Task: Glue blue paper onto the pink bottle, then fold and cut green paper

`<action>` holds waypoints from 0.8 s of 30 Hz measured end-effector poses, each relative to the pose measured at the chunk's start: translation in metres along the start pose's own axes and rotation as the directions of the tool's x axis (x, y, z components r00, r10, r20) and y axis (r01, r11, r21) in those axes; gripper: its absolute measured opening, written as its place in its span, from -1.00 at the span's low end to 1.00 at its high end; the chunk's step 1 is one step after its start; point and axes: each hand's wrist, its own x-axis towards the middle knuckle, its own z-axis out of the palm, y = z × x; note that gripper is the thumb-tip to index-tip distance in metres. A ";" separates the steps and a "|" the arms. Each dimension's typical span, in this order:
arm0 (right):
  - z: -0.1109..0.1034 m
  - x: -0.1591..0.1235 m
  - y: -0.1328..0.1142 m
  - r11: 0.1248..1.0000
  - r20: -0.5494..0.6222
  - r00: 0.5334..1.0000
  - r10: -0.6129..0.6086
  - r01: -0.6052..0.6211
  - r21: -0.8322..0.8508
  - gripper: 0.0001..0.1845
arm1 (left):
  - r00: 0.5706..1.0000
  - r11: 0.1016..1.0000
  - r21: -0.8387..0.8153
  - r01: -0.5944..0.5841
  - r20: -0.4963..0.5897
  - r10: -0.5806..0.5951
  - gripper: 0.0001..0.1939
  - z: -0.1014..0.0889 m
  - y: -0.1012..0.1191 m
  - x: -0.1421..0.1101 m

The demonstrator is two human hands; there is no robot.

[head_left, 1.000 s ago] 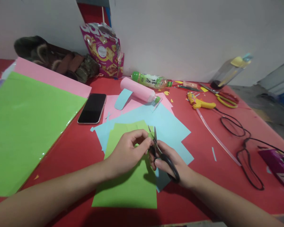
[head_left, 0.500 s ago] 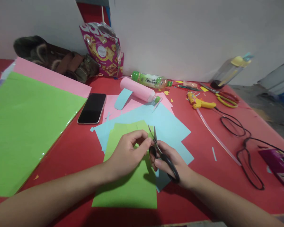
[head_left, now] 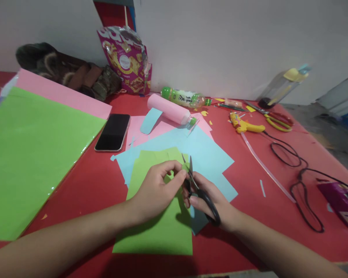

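Observation:
Between thumb and fingers, my left hand [head_left: 159, 187] pinches a small piece of green paper [head_left: 186, 166]. My right hand [head_left: 211, 197] holds black-handled scissors [head_left: 209, 206], with the blades parted and pointing away from me beside the green piece. Both hands are above a larger green sheet [head_left: 156, 239], which lies over light blue paper [head_left: 213, 154]. Beyond them lies a bottle wrapped in pink paper [head_left: 166, 109] with a green cap; a light blue strip [head_left: 151, 121] rests against it. The fingers of my right hand are partly hidden behind the scissors.
Left are a phone [head_left: 113, 132] and a large green sheet in a clear sleeve [head_left: 40, 162]. A snack bag [head_left: 126, 61] and a green tea bottle [head_left: 182, 97] stand or lie by the wall. Right are a yellow glue gun [head_left: 245, 124], its cord, larger scissors [head_left: 278, 122] and a tilted clear bottle [head_left: 282, 87].
The small green piece has turned slightly in my left fingers, and its outline by the blades looks rounder. The scissors have shifted a little; both hands stay nearly in place.

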 end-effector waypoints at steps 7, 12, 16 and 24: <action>-0.001 0.000 0.002 1.000 -0.003 1.000 0.017 -0.017 -0.009 -0.56 | 0.999 0.999 0.013 0.029 -0.043 -0.028 -0.78 0.001 -0.001 -0.001; -0.001 0.000 0.001 1.000 -0.005 1.000 0.031 -0.031 -0.002 -0.56 | 0.997 0.995 0.097 0.000 -0.071 0.007 -0.80 -0.001 0.000 0.001; -0.001 0.000 0.000 0.999 -0.003 0.999 0.039 -0.039 0.013 -0.53 | 0.996 0.989 0.144 -0.014 -0.086 0.026 -0.80 -0.002 0.000 0.002; -0.002 0.000 0.003 0.999 0.008 0.999 0.033 -0.033 0.029 -0.55 | 0.997 0.990 0.144 -0.016 -0.068 0.026 -0.81 -0.001 0.000 0.001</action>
